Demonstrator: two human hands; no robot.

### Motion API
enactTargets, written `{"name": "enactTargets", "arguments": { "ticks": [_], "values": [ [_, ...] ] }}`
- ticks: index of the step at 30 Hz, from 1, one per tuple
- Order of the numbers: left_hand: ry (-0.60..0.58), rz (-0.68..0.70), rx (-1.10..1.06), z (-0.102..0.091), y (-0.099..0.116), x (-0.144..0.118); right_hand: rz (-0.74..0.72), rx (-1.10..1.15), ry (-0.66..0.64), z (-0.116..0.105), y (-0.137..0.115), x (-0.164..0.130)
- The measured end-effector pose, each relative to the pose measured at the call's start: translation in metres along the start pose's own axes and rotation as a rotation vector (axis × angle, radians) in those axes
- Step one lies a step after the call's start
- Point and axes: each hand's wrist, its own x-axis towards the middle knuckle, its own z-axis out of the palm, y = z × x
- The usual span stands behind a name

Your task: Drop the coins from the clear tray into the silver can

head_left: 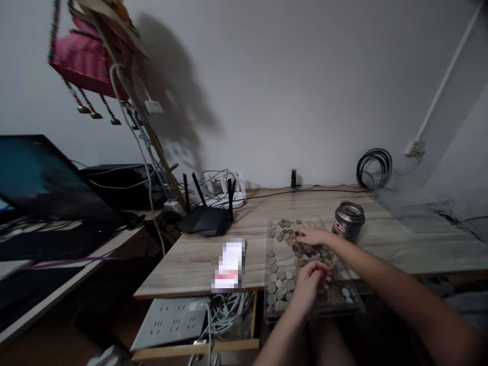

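A shallow clear tray (269, 317) lies at the desk's front edge, partly overhanging it. Loose coins (280, 291) are spread across it, silver ones mostly along the left and mixed gold and dark ones toward the middle. My left hand (313, 280) is over the tray's front middle with its fingers curled; what they hold, if anything, is hidden. Reaching in from the right, my right hand (314, 235) has its fingers apart, the tips down among coins at the back of the tray. A dark can-shaped coin bank (348, 221) with a slotted lid stands just behind my right forearm.
Left of the tray lies a phone (230, 264) with a blurred screen. A black router (208, 219) is behind it. Below, an open drawer (194, 351) holds a power strip (168, 323) and white cables. Coiled black cable (374, 168) rests by the wall. A laptop (49, 183) is far left.
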Motion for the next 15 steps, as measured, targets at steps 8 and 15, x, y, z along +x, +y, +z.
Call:
{"name": "enactTargets", "arguments": {
  "ticks": [8, 15],
  "values": [
    [0.024, 0.099, 0.239, -0.006, 0.015, -0.005, -0.188, 0.107, -0.2, 0.012, 0.001, -0.074],
    [-0.138, 0.112, 1.509, -0.047, 0.055, -0.015, -0.249, 0.042, -0.216, 0.003, -0.019, -0.11]
  ]
}}
